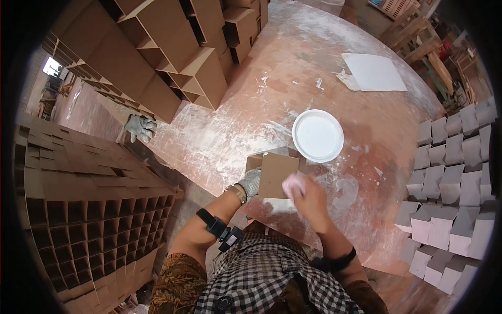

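Head: left hand against carton; right hand clenched round wad.

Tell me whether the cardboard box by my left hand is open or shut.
The cardboard box is open on its left side: a shadowed hollow shows between its panels, beside the gloved left hand.

Hidden fingers and a blurred grip at the cardboard box.
The gloved left hand's fingers were mostly out of sight at the box's side; their hold could not be told. The right hand was smeared by blur, as was the pinkish thing in its grasp, its kind unclear. The rim cut off the tall cartons, the divided cardboard stack and the pale blocks.
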`<state>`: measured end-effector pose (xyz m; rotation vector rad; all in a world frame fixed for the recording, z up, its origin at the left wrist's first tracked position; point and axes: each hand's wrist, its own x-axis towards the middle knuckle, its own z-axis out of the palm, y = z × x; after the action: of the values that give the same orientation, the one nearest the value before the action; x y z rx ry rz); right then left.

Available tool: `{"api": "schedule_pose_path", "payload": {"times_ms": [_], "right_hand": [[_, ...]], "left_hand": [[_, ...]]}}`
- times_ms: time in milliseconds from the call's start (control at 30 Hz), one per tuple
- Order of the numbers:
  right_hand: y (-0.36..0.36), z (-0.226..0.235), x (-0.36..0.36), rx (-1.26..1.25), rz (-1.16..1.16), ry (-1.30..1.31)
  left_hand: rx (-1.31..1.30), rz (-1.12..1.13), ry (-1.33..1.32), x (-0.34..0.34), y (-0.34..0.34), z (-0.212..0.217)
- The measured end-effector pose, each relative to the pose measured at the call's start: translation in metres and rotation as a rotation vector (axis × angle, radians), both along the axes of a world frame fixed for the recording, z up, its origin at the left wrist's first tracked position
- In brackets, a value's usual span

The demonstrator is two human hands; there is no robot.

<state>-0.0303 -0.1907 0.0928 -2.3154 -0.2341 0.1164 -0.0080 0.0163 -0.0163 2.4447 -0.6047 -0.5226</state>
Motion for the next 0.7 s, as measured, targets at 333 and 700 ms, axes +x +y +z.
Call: {"api": "schedule_pose_path", "payload": {"times_ms": [333, 700], "right_hand": [[-0.001, -0.006, -0.044, -0.088, 0.003, -0.009], [-0.020, -0.029, -0.024, -0.046, 0.012, -0.040]], "left_hand": [[-0.018, 0.042, 0.035, -0.004, -0.001, -0.002], [-0.045, 0.066, 0.067, -0.002, -0.002, -0.007]]}}
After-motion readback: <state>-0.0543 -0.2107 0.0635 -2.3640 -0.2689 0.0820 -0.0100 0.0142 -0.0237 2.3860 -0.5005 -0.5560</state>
